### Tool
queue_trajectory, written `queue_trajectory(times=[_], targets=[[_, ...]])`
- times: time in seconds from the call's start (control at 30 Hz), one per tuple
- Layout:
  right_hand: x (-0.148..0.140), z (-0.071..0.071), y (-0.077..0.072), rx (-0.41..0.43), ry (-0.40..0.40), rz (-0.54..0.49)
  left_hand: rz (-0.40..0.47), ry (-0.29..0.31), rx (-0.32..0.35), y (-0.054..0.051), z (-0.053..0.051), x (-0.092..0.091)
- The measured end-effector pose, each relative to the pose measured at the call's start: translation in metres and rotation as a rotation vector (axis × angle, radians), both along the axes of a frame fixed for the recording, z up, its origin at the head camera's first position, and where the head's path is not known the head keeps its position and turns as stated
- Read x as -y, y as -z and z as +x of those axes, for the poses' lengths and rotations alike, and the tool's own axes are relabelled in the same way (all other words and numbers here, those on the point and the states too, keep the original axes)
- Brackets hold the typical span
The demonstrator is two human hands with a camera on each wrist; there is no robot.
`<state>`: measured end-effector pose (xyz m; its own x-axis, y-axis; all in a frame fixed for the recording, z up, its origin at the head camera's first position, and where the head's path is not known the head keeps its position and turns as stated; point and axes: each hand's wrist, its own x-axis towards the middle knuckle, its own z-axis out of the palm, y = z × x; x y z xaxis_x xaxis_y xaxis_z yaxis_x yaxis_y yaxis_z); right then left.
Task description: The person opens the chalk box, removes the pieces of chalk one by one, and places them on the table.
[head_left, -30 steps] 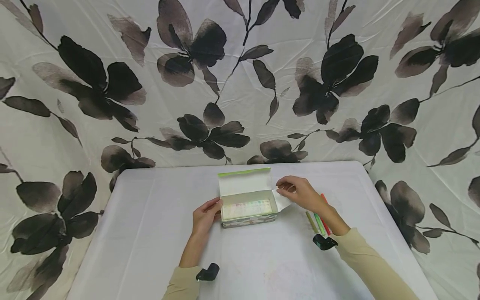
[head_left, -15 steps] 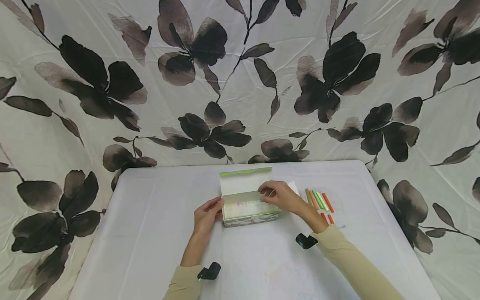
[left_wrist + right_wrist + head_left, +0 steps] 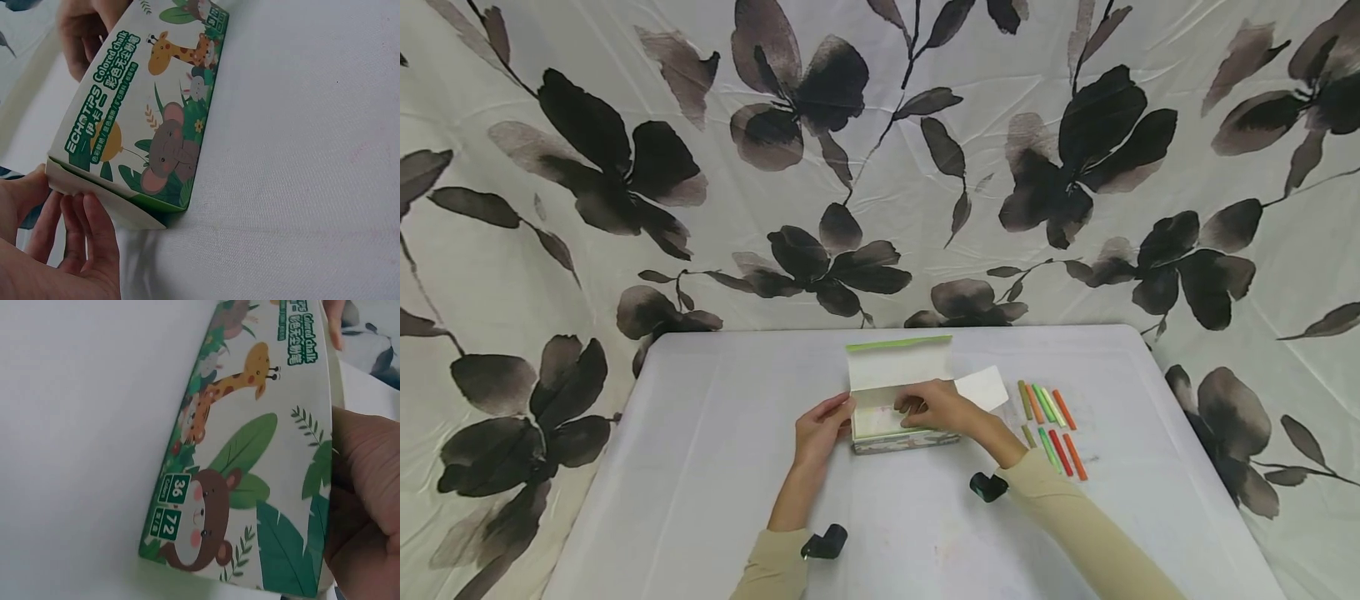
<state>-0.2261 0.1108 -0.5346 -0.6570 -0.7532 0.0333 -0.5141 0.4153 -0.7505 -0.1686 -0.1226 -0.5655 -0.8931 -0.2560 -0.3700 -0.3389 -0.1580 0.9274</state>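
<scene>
A colored chalk box [image 3: 904,445] stands on the table with its lid [image 3: 898,365] raised at the back. At its left end, my left hand [image 3: 820,432] pinches the edge, the thumb above and the fingers against the end flap [image 3: 106,200]. My right hand [image 3: 938,408] reaches over the front wall into the right part of the box, fingers bent down. Its fingertips are hidden behind the printed front [image 3: 250,450] in the right wrist view, so whether they hold a chalk stick cannot be made out. Pale contents show inside between the hands.
Two rows of chalk sticks [image 3: 1050,406] in green, orange, red and olive lie right of the box, near my right forearm. A white side flap [image 3: 985,388] sticks out from the box's right end. Behind the white table [image 3: 715,400] hangs a floral cloth [image 3: 820,167].
My right hand has moved left from the right end flap and down into the box. The chalk rows behind it have come into view. My left hand stays at the box's left end.
</scene>
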Motion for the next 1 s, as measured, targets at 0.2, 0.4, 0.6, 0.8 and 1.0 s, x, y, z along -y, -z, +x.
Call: queue_trajectory(times=[0.2, 0.4, 0.6, 0.8, 1.0], targets=[[0.01, -0.004, 0.005, -0.018, -0.025, 0.104, -0.005, 0.013, -0.002, -0.003, 0.001, -0.002], [0.017, -0.007, 0.002, 0.036, -0.06, 0.229, -0.004, 0.012, -0.005, -0.002, 0.002, -0.002], [0.026, -0.011, -0.003, 0.088, -0.115, 0.35, 0.001, 0.0, -0.006, -0.001, 0.002, -0.002], [0.031, -0.016, -0.007, 0.143, -0.146, 0.445, -0.006, -0.01, -0.005, -0.001, 0.001, -0.002], [0.032, -0.019, -0.007, 0.187, -0.187, 0.465, 0.003, -0.019, -0.004, -0.001, 0.0, -0.003]])
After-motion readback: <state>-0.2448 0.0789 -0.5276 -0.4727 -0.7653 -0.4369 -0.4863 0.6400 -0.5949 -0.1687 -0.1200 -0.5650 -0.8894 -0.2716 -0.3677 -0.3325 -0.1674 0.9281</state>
